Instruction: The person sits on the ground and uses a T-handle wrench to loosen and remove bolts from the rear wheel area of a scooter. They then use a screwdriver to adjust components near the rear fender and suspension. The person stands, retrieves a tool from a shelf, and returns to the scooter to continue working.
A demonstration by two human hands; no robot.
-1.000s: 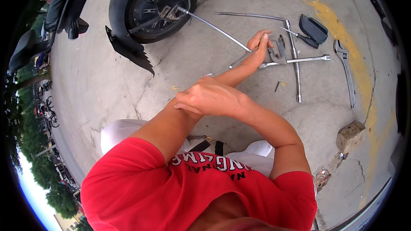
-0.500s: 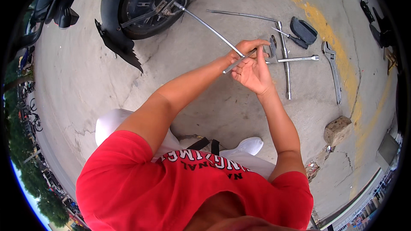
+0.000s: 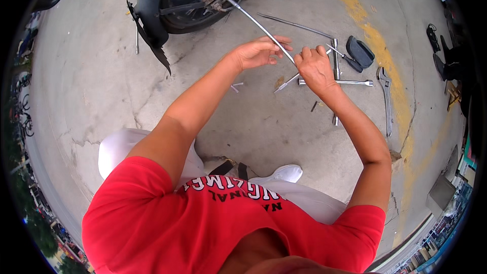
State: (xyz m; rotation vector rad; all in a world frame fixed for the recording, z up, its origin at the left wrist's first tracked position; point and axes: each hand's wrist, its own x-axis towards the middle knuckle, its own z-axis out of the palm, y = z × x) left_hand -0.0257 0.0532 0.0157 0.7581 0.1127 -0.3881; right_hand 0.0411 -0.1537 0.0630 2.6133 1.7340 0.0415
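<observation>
A long metal bar (image 3: 253, 22) runs from the axle area of the rear wheel (image 3: 188, 12) of a two-wheeler down toward my hands. My left hand (image 3: 257, 52) has its fingers apart, loosely curved beside and behind the bar. My right hand (image 3: 315, 71) is closed on the bar's near end, palm down. A crossing rod (image 3: 287, 82) lies diagonally below them. Just right of my hands are a cross wrench (image 3: 357, 82), another thin rod (image 3: 295, 24) above it, a screwdriver (image 3: 351, 62) and a dark oblong tray (image 3: 361, 50). An adjustable wrench (image 3: 386, 100) lies farther right.
A jagged black plastic piece (image 3: 152, 40) stands beside the tire, with a small metal bar (image 3: 137, 38) near it. Cracked concrete (image 3: 127, 91) with a yellow stripe (image 3: 393, 58) surrounds me. Dark items (image 3: 439, 61) lie at the right edge; parked bikes (image 3: 25, 116) show far left.
My right hand has left my left forearm, moved up and turned palm down onto the bar's end. My left hand has drawn back up-left, its fingers loosened.
</observation>
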